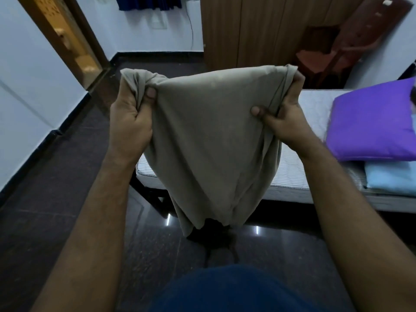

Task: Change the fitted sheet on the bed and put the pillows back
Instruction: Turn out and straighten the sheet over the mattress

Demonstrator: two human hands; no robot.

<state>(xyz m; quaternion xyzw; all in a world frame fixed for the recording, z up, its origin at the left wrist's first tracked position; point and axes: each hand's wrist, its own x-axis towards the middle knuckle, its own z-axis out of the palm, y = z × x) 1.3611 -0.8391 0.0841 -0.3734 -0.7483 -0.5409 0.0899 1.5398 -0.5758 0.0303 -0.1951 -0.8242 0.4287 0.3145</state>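
Dark shiny floor tiles (67, 199) fill the lower left of the frame, and a bare white mattress with thin stripes on its edge (290, 172) lies across the middle right. On it, at the right edge, a bright purple square pillow (369, 122) sits on top of a pale blue folded cloth (391, 179).

Up in the middle, the left hand (129, 122) and the right hand (284, 119) each hold a bunched top corner of the soft grey-brown fitted sheet (213, 143), fingers curled tight round it. The sheet hangs down in front of the mattress, its low end near the floor.

It could drag on the floor and get dirty, or get stepped on. It is still bunched up, so it may go on the mattress twisted.

A wooden wardrobe (247, 30) stands at the top, and an open wooden door (65, 34) is at the upper left.
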